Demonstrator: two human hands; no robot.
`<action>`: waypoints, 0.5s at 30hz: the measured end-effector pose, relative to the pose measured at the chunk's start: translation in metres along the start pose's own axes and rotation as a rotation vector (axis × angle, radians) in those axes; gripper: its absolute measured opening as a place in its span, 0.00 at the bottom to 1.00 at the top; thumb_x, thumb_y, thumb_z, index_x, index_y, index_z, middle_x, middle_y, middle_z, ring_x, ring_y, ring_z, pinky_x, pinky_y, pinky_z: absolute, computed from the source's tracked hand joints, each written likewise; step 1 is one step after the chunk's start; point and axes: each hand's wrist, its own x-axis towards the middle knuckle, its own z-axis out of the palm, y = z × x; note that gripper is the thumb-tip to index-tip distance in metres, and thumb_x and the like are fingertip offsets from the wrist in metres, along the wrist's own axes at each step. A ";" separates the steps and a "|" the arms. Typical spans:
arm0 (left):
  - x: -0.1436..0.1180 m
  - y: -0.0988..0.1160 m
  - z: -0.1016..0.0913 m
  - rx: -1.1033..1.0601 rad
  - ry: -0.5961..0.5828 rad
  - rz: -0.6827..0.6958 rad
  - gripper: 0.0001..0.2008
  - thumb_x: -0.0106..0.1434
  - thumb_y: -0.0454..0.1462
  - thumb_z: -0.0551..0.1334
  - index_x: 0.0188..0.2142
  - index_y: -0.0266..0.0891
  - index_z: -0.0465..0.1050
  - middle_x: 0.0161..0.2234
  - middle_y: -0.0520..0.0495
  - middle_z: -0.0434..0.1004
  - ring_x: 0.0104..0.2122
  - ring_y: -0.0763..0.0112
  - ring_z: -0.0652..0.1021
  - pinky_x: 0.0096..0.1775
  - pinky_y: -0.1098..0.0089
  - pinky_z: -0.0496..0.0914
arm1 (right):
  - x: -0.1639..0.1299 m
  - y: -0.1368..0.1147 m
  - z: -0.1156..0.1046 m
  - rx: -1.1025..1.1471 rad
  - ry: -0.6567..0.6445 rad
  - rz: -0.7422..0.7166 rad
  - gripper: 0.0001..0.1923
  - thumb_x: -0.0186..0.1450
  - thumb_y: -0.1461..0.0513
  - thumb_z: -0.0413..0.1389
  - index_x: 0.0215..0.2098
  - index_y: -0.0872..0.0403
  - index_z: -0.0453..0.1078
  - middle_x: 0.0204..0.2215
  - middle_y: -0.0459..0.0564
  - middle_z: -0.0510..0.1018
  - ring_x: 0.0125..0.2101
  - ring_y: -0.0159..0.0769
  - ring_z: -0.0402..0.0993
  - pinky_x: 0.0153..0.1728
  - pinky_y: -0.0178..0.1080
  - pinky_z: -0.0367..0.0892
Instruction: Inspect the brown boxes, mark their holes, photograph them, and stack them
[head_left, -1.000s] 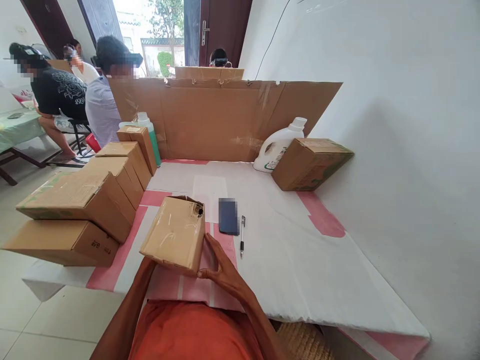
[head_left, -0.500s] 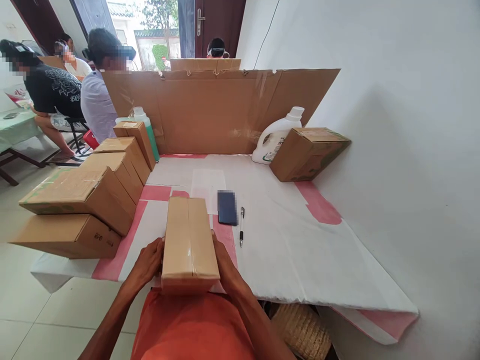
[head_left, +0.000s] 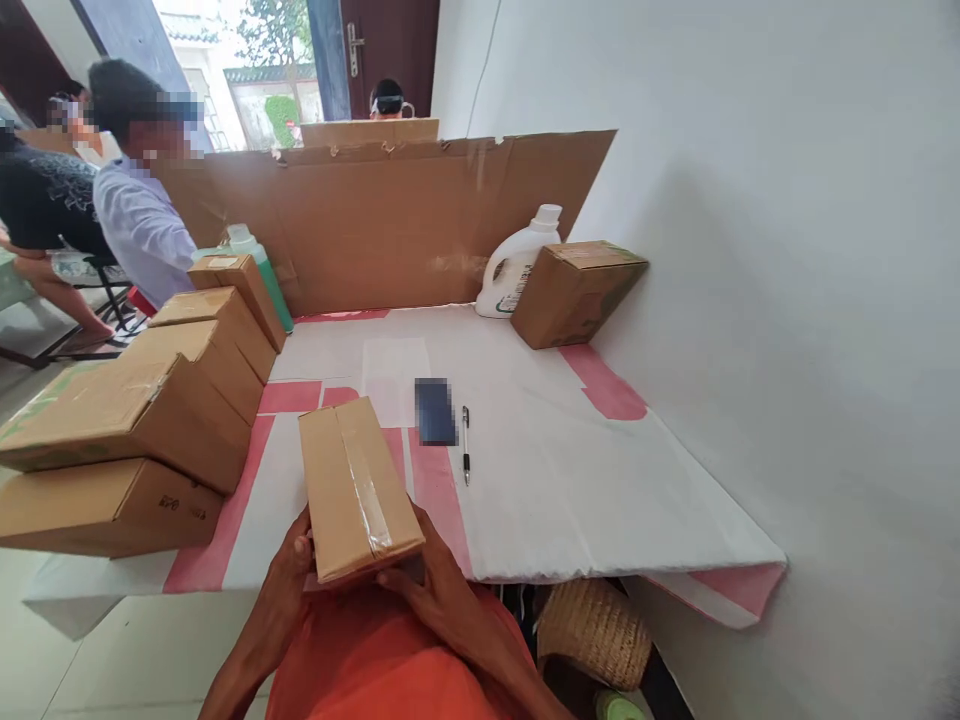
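- Held item: a small taped cardboard box (head_left: 356, 487), brown, with a strip of clear tape running along its top face. It sits over the near edge of the table (head_left: 585, 480), tilted, its near end directly above the person's orange-clad lap.
- Left hand (head_left: 289, 570): placed against the left near side of the box, fingers curled around the lower edge, gripping the box.
- Right hand (head_left: 431, 580): placed against the right near side and underside of the box, fingers spread along the bottom edge, supporting it.
- Table surface: covered in white sheet with pink strips. A dark phone (head_left: 435, 411) lies flat just beyond the box; a pen (head_left: 466, 457) lies just beside the phone on its right.
- Left side of table: a stack of cardboard boxes (head_left: 135, 420), several in a row, with a green bottle (head_left: 262, 270) behind them.
- Far end: a cardboard screen (head_left: 390, 225) stands upright. A white jug (head_left: 514, 265) stands before it, touching a tilted carton (head_left: 574, 292) near the wall.
- Below the table edge: a woven basket (head_left: 596, 630).
- Background left: other people are seated, well apart from the table.
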 end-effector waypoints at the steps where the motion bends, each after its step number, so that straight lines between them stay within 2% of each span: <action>1: 0.000 0.005 0.002 -0.001 0.008 0.030 0.46 0.70 0.69 0.47 0.73 0.44 0.66 0.67 0.36 0.74 0.69 0.42 0.71 0.71 0.46 0.65 | 0.005 -0.006 0.000 -0.006 0.072 -0.023 0.40 0.65 0.49 0.69 0.72 0.45 0.67 0.66 0.57 0.76 0.66 0.54 0.71 0.65 0.55 0.69; 4: 0.010 0.032 0.014 0.064 0.014 0.157 0.46 0.70 0.70 0.48 0.75 0.47 0.63 0.63 0.34 0.75 0.60 0.43 0.77 0.61 0.47 0.75 | 0.021 -0.031 -0.024 -0.026 0.265 -0.075 0.30 0.66 0.47 0.68 0.61 0.49 0.75 0.55 0.55 0.82 0.55 0.51 0.78 0.56 0.48 0.76; 5: 0.017 0.045 0.022 0.103 -0.028 0.202 0.45 0.70 0.69 0.48 0.76 0.48 0.60 0.62 0.35 0.73 0.57 0.46 0.78 0.59 0.48 0.76 | 0.024 -0.041 -0.039 -0.034 0.343 -0.085 0.29 0.66 0.45 0.67 0.58 0.51 0.76 0.52 0.55 0.83 0.53 0.50 0.79 0.53 0.46 0.76; 7: 0.036 0.075 0.048 0.157 -0.183 0.294 0.45 0.72 0.67 0.50 0.79 0.50 0.52 0.60 0.36 0.70 0.52 0.52 0.77 0.58 0.48 0.76 | 0.025 -0.062 -0.076 -0.050 0.523 -0.096 0.29 0.69 0.41 0.62 0.55 0.52 0.75 0.49 0.55 0.84 0.50 0.49 0.80 0.49 0.44 0.77; 9: 0.061 0.107 0.088 0.161 -0.367 0.392 0.47 0.71 0.67 0.51 0.80 0.49 0.46 0.59 0.36 0.68 0.50 0.54 0.76 0.58 0.49 0.74 | 0.021 -0.078 -0.118 -0.120 0.729 -0.082 0.31 0.69 0.37 0.58 0.54 0.52 0.74 0.46 0.56 0.85 0.46 0.49 0.80 0.45 0.44 0.76; 11: 0.090 0.133 0.137 0.153 -0.520 0.436 0.49 0.71 0.67 0.50 0.81 0.45 0.45 0.60 0.35 0.67 0.51 0.54 0.76 0.60 0.48 0.72 | 0.017 -0.085 -0.160 -0.260 0.904 -0.032 0.33 0.68 0.34 0.57 0.49 0.52 0.75 0.43 0.57 0.86 0.42 0.50 0.80 0.42 0.44 0.75; 13: 0.119 0.149 0.191 0.141 -0.628 0.463 0.51 0.70 0.67 0.52 0.81 0.42 0.45 0.60 0.34 0.65 0.51 0.53 0.76 0.60 0.49 0.72 | 0.015 -0.079 -0.204 -0.390 1.019 0.031 0.34 0.66 0.31 0.55 0.42 0.51 0.74 0.39 0.58 0.85 0.38 0.50 0.78 0.40 0.46 0.73; 15: 0.147 0.156 0.243 0.136 -0.666 0.458 0.54 0.68 0.67 0.55 0.81 0.39 0.44 0.62 0.32 0.63 0.55 0.49 0.76 0.63 0.49 0.70 | 0.018 -0.064 -0.248 -0.438 1.061 0.088 0.35 0.64 0.29 0.54 0.36 0.50 0.73 0.35 0.58 0.84 0.36 0.50 0.77 0.38 0.46 0.72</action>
